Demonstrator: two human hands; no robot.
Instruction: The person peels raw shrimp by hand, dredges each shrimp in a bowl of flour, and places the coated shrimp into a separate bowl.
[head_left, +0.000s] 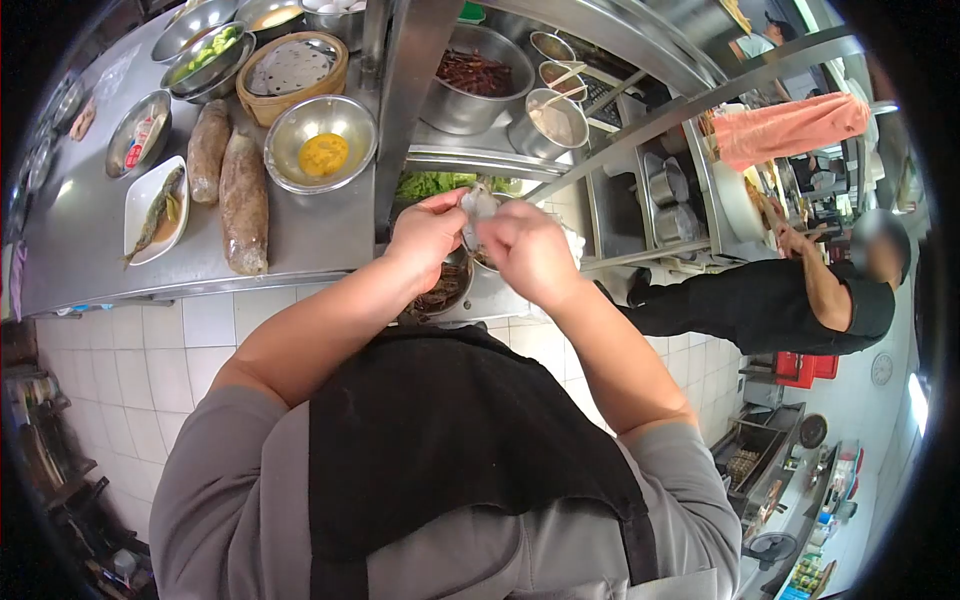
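My left hand [425, 238] pinches a pale grey, glossy soft piece [478, 207] that looks like seafood; its exact kind does not show. Against its other side is my right hand [533, 250], closed and slightly smeared by motion, so what lies in its fingers is hidden. Below my left hand is a metal bowl [462, 296] of dark brown pieces, partly covered by the forearm. Green leafy vegetables [430, 186] lie just beyond the hands.
On the steel counter [305, 240] at left stand an egg bowl [322, 156], two long wrapped rolls [243, 205], a white dish with fish [157, 212] and a bamboo steamer [290, 78]. A pot of dried chillies [476, 80] sits ahead. A co-worker [780, 300] stands at right.
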